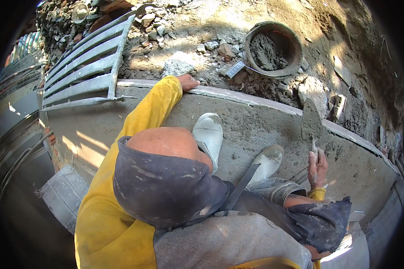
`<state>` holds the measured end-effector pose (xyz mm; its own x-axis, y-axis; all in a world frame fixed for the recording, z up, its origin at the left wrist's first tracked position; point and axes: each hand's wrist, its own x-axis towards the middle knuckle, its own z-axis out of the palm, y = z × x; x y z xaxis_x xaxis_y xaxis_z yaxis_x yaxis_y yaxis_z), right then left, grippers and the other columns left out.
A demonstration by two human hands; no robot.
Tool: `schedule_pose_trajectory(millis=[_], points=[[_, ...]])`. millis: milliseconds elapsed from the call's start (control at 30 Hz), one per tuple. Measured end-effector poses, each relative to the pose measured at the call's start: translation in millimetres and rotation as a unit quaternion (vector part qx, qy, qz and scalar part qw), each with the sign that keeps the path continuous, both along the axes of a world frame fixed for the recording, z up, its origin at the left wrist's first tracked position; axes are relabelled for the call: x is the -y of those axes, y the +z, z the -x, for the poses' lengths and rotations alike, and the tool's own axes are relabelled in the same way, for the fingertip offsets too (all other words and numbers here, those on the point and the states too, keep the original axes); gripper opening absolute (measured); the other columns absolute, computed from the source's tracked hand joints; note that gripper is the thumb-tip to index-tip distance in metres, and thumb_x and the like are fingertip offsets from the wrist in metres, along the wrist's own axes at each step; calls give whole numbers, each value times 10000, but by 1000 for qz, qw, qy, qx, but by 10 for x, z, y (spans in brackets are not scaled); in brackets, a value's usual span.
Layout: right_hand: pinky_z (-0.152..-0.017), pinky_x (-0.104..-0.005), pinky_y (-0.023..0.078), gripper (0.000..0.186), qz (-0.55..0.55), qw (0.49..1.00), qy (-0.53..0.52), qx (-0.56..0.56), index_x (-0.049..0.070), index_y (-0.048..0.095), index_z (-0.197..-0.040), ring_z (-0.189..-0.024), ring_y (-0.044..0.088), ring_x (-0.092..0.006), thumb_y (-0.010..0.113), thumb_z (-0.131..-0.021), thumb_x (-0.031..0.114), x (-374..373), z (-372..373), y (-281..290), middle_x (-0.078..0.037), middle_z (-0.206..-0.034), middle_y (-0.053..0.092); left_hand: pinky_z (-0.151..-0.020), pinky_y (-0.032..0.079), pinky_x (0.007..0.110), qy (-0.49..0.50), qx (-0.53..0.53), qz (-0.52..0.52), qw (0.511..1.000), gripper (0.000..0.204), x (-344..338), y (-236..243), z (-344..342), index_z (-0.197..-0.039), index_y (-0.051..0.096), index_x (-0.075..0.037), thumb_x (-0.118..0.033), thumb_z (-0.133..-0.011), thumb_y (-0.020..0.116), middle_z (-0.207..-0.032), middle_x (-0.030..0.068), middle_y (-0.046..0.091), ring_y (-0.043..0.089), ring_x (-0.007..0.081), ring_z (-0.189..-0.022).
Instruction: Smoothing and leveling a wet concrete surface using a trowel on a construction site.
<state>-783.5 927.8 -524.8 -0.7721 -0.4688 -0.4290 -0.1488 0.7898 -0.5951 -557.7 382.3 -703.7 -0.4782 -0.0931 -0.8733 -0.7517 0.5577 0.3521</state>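
My right hand (318, 169) is wrapped round the handle of a mortar-caked trowel (311, 120). Its blade points away from me, lying over the far edge of the grey cement surface (242, 119). A long pale edging strip (251, 99) runs along that edge. On the left stretch of the strip rests my left hand (188, 83), fingers laid over it and holding no tool. Just beyond that hand is a pale rough stone (178, 63). Past the strip, a round bucket (296, 62) holds wet grey mortar (265, 53).
A slatted metal grate (83, 67) leans at the left end of the strip. Broken stones (312, 92) and rubble lie around the bucket. A small tag-like piece (235, 69) sits beside it. My white boots (208, 134) stand on the cement. A grey sack-like item (66, 195) lies lower left.
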Motion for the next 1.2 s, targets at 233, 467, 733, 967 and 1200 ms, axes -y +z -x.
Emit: schedule_pose_trajectory(millis=[233,467,733,967,1200], points=[[-760,-348,484,311,-47,999,-19,9,11,630,-1098,-814,619,-256,633,-957,288,48,-78,-31,-141,-902,642,-1010,417,411,-60,54,13,997,594,-16,-238,86,-1197,676,-30,-529,-965,452,-1170,218,678,630,344,-1107],[-744,-348,492,301,-39,998,-44,2,21,641,-1093,-783,630,-264,647,-948,284,48,-132,-123,-133,-880,656,-1092,365,472,-70,84,-25,994,835,-21,-682,129,-1242,645,18,-702,-902,393,-1318,260,593,532,428,-1266],[-752,-354,501,329,-56,997,-46,8,23,639,-1108,-814,655,-276,655,-943,307,94,-143,-111,-149,-919,671,-1042,406,427,-54,48,-42,996,895,-132,-686,188,-1159,655,88,-728,-871,427,-1190,332,626,581,450,-1174],[-776,-356,503,347,-72,996,-47,34,24,634,-1123,-840,659,-287,652,-945,321,141,-138,-133,-159,-943,673,-1002,440,441,-80,53,2,995,985,-202,-509,272,-1113,653,135,-783,-805,475,-1167,349,627,603,452,-1133],[-776,-343,506,356,-51,999,0,4,11,632,-1127,-839,662,-276,652,-944,315,230,-114,-128,-160,-949,673,-966,454,444,-93,51,5,994,783,-77,-582,150,-1120,689,23,-694,-889,474,-1088,299,670,632,423,-1054]])
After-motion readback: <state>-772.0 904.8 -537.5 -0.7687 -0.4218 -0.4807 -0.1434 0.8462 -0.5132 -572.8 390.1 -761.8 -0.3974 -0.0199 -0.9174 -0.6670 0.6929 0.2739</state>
